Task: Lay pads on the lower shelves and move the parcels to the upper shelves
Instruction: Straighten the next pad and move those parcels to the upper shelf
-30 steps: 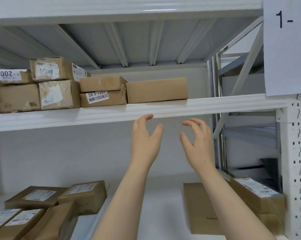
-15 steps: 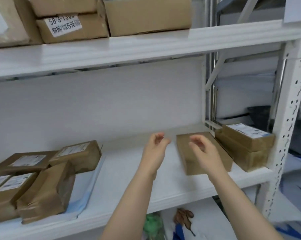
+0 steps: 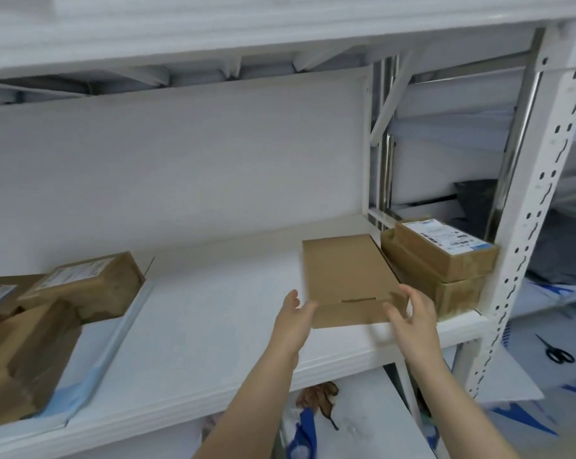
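While both hands spread open fingers, left hand [image 3: 291, 321] and right hand [image 3: 412, 318] flank the flat box [image 3: 348, 276]. Contact is blurred. Beyond the right fingers, stacked parcels [image 3: 442, 260] partly hide behind the upright [image 3: 528, 226].

No text can be read here. The top box [image 3: 445, 250] of the stack at the right bears a white shipping label [image 3: 444, 238] with a blue edge and dark barcode-like marks — its print is too small to make out. The parcels [image 3: 84, 283] at the left carry pale labels [image 3: 70, 276] too — blurred, no letters or numbers legible. The flat box [image 3: 346, 270] in the middle shows plain cardboard.
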